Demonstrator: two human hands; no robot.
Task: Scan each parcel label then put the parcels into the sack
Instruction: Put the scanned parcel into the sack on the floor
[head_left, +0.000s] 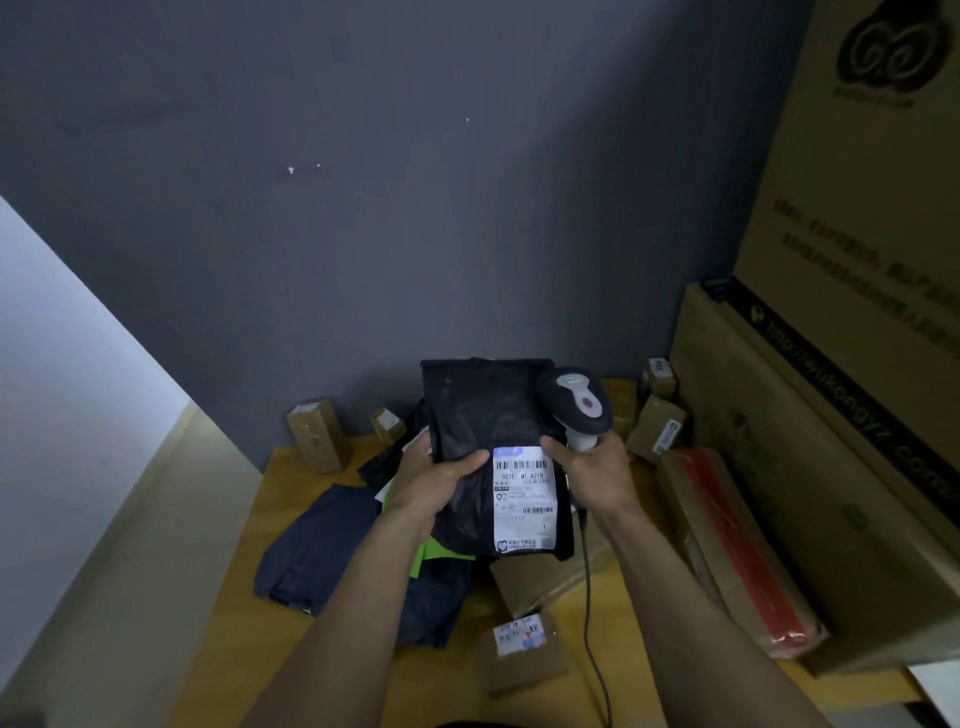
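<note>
Over table (644, 639) amid cardboard boxes (810, 467): left grip (436, 480) tight on black parcel (483, 410), right grip (597, 473) round scanner (576, 400).

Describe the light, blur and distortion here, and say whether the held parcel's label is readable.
Head view: dim, flat light; wide-angle bending leans the stacked cartons at the right edge; overall soft, carton print smeared; the white label on the black parcel is brightest, barcode and large characters visible, fine print unreadable.

A black parcel (483, 415) carries a white label (524, 499) banded with black barcodes; the scanner (574, 402) is black and pale grey. Brown cardboard boxes (314, 434), a yellow table (291, 509), a slate-grey wall (363, 208).
</note>
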